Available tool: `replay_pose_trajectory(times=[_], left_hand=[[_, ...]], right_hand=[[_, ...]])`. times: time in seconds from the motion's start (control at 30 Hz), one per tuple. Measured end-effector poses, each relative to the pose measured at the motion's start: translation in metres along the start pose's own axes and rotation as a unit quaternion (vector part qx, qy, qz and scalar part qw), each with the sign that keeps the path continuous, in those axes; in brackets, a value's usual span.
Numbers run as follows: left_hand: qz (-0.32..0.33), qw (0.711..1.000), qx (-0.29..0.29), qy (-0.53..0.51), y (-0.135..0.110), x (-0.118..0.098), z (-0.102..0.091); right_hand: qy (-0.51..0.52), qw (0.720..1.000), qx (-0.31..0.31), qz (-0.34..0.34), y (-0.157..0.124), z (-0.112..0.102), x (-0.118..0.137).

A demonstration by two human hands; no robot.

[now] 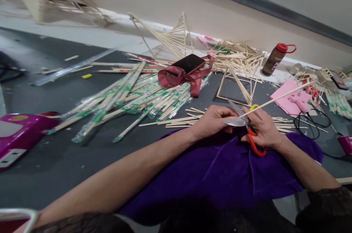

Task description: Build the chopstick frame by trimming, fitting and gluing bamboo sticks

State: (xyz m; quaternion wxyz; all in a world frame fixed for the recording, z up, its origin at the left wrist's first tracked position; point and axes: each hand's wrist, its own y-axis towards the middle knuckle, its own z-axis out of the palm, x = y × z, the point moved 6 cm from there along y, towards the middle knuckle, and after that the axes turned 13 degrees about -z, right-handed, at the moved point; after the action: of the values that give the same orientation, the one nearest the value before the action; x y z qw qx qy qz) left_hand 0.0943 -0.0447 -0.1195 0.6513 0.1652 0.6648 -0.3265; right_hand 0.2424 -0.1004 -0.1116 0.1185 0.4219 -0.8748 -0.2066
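My left hand (211,121) pinches one end of a pale wooden chopstick (284,97), which slants up to the right past my other hand. My right hand (264,127) is closed round a pair of scissors (255,144) with orange-red and yellow on the handles. The scissor blades are spread, with the chopstick between them close to my left fingertips. Whether the blades touch the stick, I cannot tell. Beneath both hands lies a purple cloth (214,163). Several loose chopsticks (178,121) lie just beyond the left hand.
Wrapped chopsticks (123,97) spread left of centre, with a phone (189,63) and red strap behind. A stick frame (233,88) stands beyond my hands. A bottle (275,59) and a pink glue gun (298,104) with black cable are right. A purple power strip (22,134) lies left.
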Motion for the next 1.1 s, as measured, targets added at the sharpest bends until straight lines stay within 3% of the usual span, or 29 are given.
replay_pose_trajectory(times=[0.27, 0.57, 1.1], left_hand=[[0.023, 0.999, -0.022, -0.040, -0.002, -0.004, -0.002], [0.052, 0.997, -0.021, 0.045, -0.007, -0.011, 0.002], [0.023, 0.998, -0.004, 0.060, -0.007, -0.008, 0.001]], right_hand=[[-0.037, 0.999, 0.010, 0.033, 0.002, -0.002, -0.001], [-0.023, 0.999, 0.001, 0.030, 0.003, -0.003, 0.002], [-0.014, 1.000, -0.011, -0.006, 0.002, -0.004, 0.003]])
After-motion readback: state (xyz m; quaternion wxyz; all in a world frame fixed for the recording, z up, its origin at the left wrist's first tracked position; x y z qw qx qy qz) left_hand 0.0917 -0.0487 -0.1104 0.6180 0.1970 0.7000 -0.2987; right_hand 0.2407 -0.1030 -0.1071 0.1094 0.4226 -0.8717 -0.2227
